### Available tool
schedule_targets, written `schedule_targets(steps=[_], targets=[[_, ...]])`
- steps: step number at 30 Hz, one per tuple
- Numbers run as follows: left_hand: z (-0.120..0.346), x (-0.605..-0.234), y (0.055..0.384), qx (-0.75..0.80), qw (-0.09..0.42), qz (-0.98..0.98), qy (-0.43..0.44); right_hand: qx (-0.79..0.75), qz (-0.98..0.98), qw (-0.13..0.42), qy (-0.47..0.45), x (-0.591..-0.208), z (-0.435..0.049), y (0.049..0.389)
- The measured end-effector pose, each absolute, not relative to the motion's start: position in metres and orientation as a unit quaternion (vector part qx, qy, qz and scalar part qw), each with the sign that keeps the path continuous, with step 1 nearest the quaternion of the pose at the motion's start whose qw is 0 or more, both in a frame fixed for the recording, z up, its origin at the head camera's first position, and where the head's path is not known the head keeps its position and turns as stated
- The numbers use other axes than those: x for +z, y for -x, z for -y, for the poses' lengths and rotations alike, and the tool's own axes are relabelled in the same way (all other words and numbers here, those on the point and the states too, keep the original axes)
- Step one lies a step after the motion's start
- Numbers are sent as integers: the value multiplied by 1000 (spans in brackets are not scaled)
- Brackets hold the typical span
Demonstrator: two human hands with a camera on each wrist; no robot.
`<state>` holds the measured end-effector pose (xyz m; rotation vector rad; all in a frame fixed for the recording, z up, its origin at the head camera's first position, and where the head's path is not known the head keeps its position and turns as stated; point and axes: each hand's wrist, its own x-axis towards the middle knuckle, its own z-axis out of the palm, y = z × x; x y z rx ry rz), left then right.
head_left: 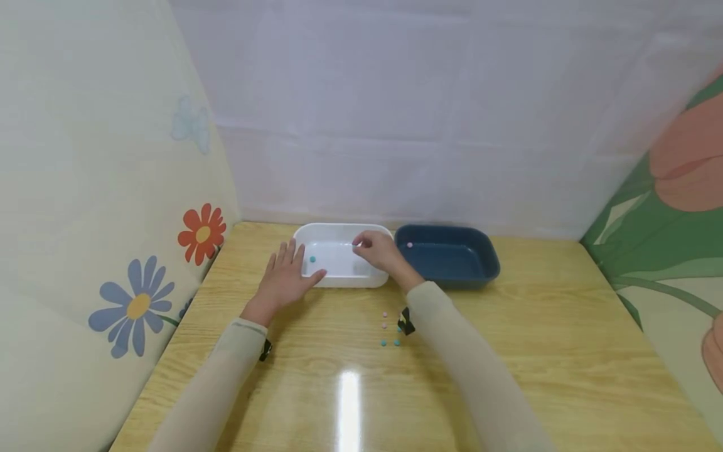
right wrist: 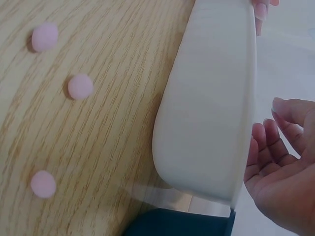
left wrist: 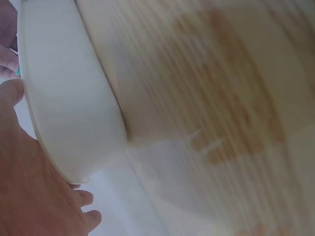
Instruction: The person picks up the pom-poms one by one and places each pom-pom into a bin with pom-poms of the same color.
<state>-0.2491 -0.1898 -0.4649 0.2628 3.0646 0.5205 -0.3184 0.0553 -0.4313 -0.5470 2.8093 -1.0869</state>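
My left hand (head_left: 284, 277) lies with fingers spread over the left end of a white tray (head_left: 344, 282), its thumb along the near rim. My right hand (head_left: 377, 248) is over the right part of this tray, thumb and index finger pinching a small blue-green ball (left wrist: 18, 72), mostly hidden by the fingertips. Inside the tray, toward the left, lies one teal ball (head_left: 312, 258). In the right wrist view, the right hand's curled fingers (right wrist: 266, 142) show beyond the tray's rim.
A dark blue tray (head_left: 452, 282) stands right beside the white one, with a pink ball (head_left: 409, 245) in it. Several small balls lie on the wooden table in front, among them a pink ball (head_left: 385, 314) and a teal ball (head_left: 383, 343). A white cloth (head_left: 361, 125) hangs behind.
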Motion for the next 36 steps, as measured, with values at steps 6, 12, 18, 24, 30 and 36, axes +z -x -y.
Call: schedule_targets(steps=[6, 12, 18, 24, 30, 36], targets=[[189, -465, 249, 164, 9, -983, -83, -353, -918, 36, 179, -432, -55, 319], [189, -464, 249, 162, 10, -983, -85, -353, -918, 35, 176, -432, -56, 321], [189, -463, 250, 164, 13, -983, -82, -358, -917, 35, 174, -431, -59, 322], [190, -464, 249, 165, 18, -983, -81, -363, -917, 29, 161, -429, -67, 323], [190, -465, 250, 167, 20, -982, -83, -370, -918, 29, 142, -424, -79, 321], [190, -465, 252, 162, 21, -983, -85, -387, -912, 20, 132, -422, -91, 317]])
